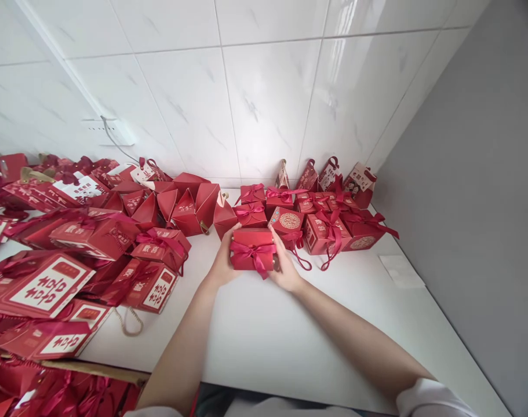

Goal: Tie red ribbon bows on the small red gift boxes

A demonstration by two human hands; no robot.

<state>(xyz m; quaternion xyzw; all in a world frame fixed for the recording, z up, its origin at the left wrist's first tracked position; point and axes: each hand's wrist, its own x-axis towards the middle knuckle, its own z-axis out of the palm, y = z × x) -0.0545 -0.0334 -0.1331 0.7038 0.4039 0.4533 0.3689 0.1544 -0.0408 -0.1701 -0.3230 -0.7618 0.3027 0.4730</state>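
Between my two hands is a red gift box (251, 237) tied with a dark pink ribbon bow, at the middle of the white table. My left hand (224, 260) grips its left side, and my right hand (286, 266) grips its right side. Just behind it stands a group of similar red boxes with bows, among them a box with a round gold emblem (291, 220) and a box with white characters (327, 234). The undersides of my fingers are partly hidden by the held box.
Many red gift boxes (153, 284) are heaped on the left of the white table (255, 347). More ribboned boxes (85, 397) lie lower left. Small bags with loops (331, 174) lean at the tiled wall (268, 104). A white paper (401, 271) lies by the grey partition (472, 174).
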